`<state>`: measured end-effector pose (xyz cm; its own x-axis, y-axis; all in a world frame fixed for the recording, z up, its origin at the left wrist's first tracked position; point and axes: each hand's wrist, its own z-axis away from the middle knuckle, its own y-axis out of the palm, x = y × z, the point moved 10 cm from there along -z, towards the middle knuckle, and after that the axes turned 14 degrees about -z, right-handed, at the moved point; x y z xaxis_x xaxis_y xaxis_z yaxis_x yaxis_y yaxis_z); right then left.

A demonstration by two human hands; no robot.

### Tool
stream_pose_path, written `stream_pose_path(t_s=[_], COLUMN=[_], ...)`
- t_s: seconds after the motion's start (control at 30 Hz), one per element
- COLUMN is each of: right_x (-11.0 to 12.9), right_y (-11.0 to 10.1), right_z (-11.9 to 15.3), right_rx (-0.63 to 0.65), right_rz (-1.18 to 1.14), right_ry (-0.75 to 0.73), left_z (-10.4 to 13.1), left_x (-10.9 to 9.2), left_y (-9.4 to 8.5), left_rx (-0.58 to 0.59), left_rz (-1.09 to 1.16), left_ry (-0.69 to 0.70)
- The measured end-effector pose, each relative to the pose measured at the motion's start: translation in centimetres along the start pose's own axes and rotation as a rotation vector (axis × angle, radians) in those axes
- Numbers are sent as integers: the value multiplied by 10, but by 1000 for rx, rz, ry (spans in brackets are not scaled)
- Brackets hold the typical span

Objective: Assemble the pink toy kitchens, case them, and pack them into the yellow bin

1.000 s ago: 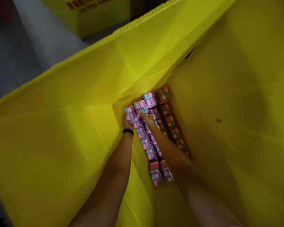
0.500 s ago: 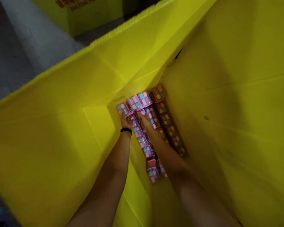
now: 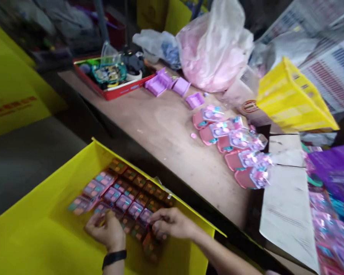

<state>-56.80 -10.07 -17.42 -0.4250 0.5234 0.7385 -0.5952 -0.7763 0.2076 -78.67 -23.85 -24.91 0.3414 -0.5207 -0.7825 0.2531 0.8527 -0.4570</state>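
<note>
Left hand (image 3: pixel 107 230) loosely curled, nothing visible within; right hand (image 3: pixel 172 224) bent-fingered, grip cannot be told. Both over rows of small cases (image 3: pixel 123 203) inside yellow bin (image 3: pixel 25 233).

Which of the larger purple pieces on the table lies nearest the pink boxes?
The purple piece at the picture's right end of their row, just above the topmost pink box; the other purple pieces lie farther left, toward the red tray.

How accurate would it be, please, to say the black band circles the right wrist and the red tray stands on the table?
No: the head view shows the black band on the left wrist; the red tray stands on the table.
</note>
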Motion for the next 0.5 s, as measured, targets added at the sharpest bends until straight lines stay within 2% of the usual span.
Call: stream_pose_path(t_s=[0.03, 0.07, 0.1, 0.17, 0.2, 0.23, 0.27, 0.3, 0.37, 0.43, 0.5], right_x=[35, 75, 116, 192, 227, 255, 275, 288, 298, 298, 295], right_y=[-26, -59, -99, -180, -216, -242, -262, -278, -296, -300, -293], right_z=[24, 45, 64, 97, 109, 114, 110, 100, 74, 58, 60], right_rx=[-16, -88, -218, -514, -662, -736, -743, -704, -608, -551, -562], right_rz=[47, 137, 260, 519, 646, 768, 866, 943, 1061, 1151, 1229], right_ry=[-50, -136, -229, -403, -504, -593, -650, -665, -627, -561, -525], left_z=[12, 27, 42, 73, 90, 109, 129, 151, 190, 217, 230], left_x=[-41, -84, -128, -210, -249, -286, -321, -352, -400, -431, -449], left_y=[-10, -14, -7, 30, 57, 89, 124, 162, 237, 303, 354], left_rx=[-105, -182, -196, -80, 3, 102, 209, 333, 535, 684, 766], left_rz=[-53, -95, -118, -123, -123, -136, -147, -157, -215, -269, -297], left_ry=[157, 315, 466, 706, 804, 909, 1007, 1106, 1252, 1306, 1294])
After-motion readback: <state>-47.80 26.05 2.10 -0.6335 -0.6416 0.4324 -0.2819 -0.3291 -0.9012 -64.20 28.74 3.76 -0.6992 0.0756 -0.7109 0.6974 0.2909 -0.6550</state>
